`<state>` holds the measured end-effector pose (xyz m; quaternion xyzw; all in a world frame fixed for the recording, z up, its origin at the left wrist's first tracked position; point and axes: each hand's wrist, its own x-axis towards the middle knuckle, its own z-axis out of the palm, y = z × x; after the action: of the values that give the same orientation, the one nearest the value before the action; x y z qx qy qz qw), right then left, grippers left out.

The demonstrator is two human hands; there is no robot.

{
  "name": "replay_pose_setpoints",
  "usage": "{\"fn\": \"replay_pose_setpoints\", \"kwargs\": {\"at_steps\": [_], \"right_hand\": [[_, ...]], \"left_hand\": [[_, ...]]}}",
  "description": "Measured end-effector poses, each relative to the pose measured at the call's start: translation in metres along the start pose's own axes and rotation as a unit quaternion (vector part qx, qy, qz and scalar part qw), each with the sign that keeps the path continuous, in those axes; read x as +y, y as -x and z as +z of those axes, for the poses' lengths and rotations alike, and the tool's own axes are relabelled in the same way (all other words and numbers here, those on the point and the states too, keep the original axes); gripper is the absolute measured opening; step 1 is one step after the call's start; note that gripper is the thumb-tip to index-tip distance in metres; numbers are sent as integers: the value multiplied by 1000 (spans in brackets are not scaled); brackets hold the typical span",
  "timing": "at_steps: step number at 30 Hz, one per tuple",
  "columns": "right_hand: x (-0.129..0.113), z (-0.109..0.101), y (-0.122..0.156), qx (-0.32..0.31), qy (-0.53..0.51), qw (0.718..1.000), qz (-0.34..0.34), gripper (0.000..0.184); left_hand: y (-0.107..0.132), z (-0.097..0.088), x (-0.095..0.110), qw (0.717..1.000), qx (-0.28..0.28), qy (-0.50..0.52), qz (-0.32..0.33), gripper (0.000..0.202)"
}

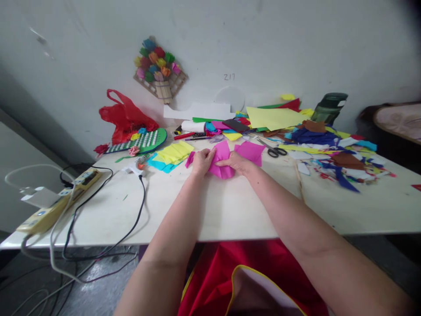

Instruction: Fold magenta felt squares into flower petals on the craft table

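Both my hands rest on a folded piece of pink paper (221,159) near the middle of the white table (210,206). My left hand (202,160) pinches the paper's left side, fingers curled on it. My right hand (237,162) presses and grips the paper's right side. A second pink sheet (250,152) lies just behind my right hand. Yellow sheets (174,152) on blue paper lie to the left of my left hand.
Black scissors (276,152) lie right of the pink sheet. Heaps of coloured paper and scraps (315,140) cover the back right. A red plastic bag (126,116), a green board, a glue gun (136,166), and a power strip (59,199) with cables sit at the left.
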<state>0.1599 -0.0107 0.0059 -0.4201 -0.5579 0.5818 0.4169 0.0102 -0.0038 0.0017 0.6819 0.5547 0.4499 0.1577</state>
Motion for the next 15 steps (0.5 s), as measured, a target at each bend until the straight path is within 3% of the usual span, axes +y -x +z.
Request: {"fn": "replay_pose_setpoints", "kwargs": {"at_steps": [3,7,15], "right_hand": [[-2,-1,2,-8,-28,1000,-7,28],[1,-4,-3,33,-47,998,-18,27],[9,-9,-13,82,-3,992,-95,25]], "left_hand": [[-2,1,-3,1000,17,14,-12,41],[-4,1,-7,998,42,36,-38,41],[-2,0,-8,992,59,95,-52,38]]}}
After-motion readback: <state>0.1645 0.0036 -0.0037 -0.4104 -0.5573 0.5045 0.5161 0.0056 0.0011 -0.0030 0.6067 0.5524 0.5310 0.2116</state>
